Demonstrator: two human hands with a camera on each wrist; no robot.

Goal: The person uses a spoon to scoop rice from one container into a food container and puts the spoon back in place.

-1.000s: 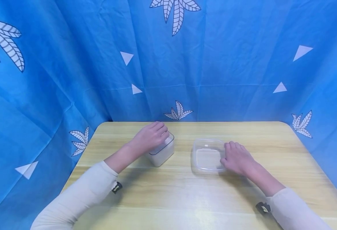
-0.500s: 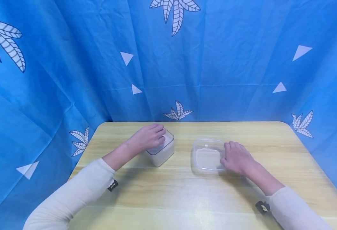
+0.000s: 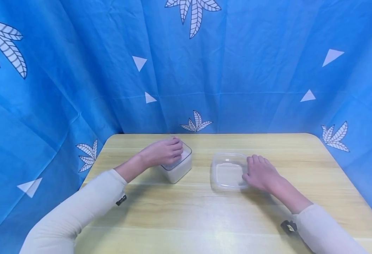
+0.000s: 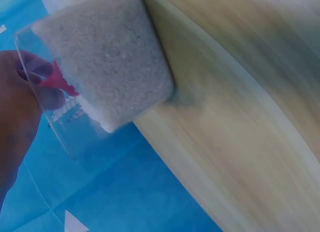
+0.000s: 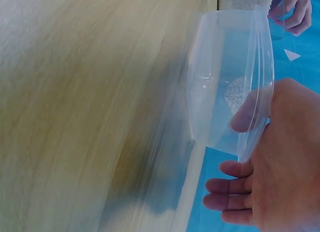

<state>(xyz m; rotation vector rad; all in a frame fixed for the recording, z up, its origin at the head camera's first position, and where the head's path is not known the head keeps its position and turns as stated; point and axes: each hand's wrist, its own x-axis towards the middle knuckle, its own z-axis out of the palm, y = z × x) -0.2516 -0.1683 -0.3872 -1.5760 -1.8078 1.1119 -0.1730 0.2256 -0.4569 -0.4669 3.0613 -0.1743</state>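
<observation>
At the table's left-middle stands a clear square canister [image 3: 177, 173] with a dark rim, partly filled with whitish grains [image 4: 110, 57] that look like rice. My left hand [image 3: 162, 153] reaches into its mouth, and there the fingers pinch a pink scoop [image 4: 59, 82] whose lower end is hidden in the grains. A shallow clear plastic box [image 3: 216, 176], without a lid, rests to the right of the canister. My right hand [image 3: 263, 173] holds its right wall, the thumb over the rim on the inside and the fingers outside. No contents show in the box.
The pale wooden table [image 3: 186, 215] has rounded far corners. Blue curtain [image 3: 252, 70] with white leaf and triangle prints hangs right behind its far edge and at both sides. A gap of table separates canister and box. Each cream sleeve carries a small dark device [image 3: 288, 227].
The left hand has shifted slightly left and turned at the canister's mouth, with the forearm swinging left. The right hand and the plastic box have stayed in place.
</observation>
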